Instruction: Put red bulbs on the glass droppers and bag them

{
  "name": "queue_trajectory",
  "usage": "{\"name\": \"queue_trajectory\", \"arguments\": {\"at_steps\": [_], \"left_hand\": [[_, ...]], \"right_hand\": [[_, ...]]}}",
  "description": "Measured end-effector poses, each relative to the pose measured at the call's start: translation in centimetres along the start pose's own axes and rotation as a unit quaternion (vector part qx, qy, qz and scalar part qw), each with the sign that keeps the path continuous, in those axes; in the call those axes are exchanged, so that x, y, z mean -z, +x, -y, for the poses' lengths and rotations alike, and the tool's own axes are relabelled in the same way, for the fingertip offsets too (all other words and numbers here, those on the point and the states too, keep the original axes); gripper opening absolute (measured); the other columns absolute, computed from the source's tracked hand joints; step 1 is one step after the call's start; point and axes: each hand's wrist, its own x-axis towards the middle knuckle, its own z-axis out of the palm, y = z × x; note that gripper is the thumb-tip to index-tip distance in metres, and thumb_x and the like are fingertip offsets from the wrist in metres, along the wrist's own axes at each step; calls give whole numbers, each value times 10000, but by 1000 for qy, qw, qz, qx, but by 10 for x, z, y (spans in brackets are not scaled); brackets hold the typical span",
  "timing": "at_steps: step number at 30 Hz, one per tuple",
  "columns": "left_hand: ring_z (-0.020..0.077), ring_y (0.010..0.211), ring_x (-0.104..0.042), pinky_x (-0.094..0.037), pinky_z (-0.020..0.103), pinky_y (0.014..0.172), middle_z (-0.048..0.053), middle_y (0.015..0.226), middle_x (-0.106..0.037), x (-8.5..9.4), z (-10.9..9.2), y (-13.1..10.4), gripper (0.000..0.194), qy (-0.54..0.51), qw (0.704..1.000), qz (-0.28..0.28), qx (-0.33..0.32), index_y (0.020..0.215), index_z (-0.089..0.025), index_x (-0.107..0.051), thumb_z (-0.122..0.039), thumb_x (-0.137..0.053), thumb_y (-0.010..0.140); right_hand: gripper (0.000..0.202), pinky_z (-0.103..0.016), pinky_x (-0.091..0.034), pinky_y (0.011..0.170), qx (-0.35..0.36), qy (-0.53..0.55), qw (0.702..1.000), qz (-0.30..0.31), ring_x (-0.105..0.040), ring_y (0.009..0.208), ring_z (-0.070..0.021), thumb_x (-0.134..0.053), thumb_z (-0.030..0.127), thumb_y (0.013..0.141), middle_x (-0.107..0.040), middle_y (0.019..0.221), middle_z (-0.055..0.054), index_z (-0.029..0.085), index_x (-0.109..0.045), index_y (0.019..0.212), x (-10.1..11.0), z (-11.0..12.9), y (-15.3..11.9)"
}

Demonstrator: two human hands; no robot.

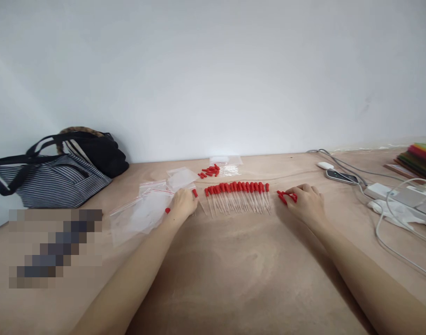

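I see many slender droppers (pixel 238 188) lying flat in one close row, side by side, their red ends all at the far side, their clear thin tubes pointing nearer and slanting slightly rightward. One more dropper (pixel 194 192) is just beyond the left end, partly hidden. Past the right end, loose red bulbs (pixel 281 198) lie clustered together
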Motion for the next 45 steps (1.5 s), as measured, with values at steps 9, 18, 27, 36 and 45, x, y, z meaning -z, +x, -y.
{"name": "queue_trajectory", "arguments": {"at_steps": [9,18,27,36,45], "left_hand": [[306,875,-616,-459,322,664,186,889,-660,-6,-11,3,242,6,999,36,39,848,-131,-651,-303,-525,735],[250,776,-617,-423,294,642,127,760,-666,20,2,1,265,-41,998,57,-5,700,-152,-606,-290,-413,817],[155,771,-566,-352,304,804,23,803,-651,3,10,-65,185,-146,915,-125,-355,853,-196,-576,-208,-391,863],[98,672,-580,-310,318,849,-6,753,-656,-33,12,-81,208,-139,859,-244,-428,874,-214,-600,-168,-398,881],[84,655,-582,-284,329,859,-23,742,-652,-31,11,-81,249,-132,844,-259,-451,893,-219,-590,-101,-372,867]], "right_hand": [[266,-356,-307,686,13,20,999,-25,-446,844,-251,-451,356,751,-564,869,-94,189,-655,778,-2,7,-2],[210,-377,-314,741,20,144,989,-37,-503,822,-238,-443,341,773,-643,822,-68,194,-588,805,2,25,-13],[177,-347,-426,733,199,381,896,109,-543,792,-192,-504,291,804,-633,805,-53,220,-642,890,11,83,-48],[77,-370,-400,767,215,416,863,188,-553,750,-162,-599,202,738,-660,748,11,241,-644,785,1,107,-56],[77,-369,-393,778,228,433,849,197,-565,764,-158,-607,216,750,-661,750,6,249,-651,804,4,111,-62]]}}
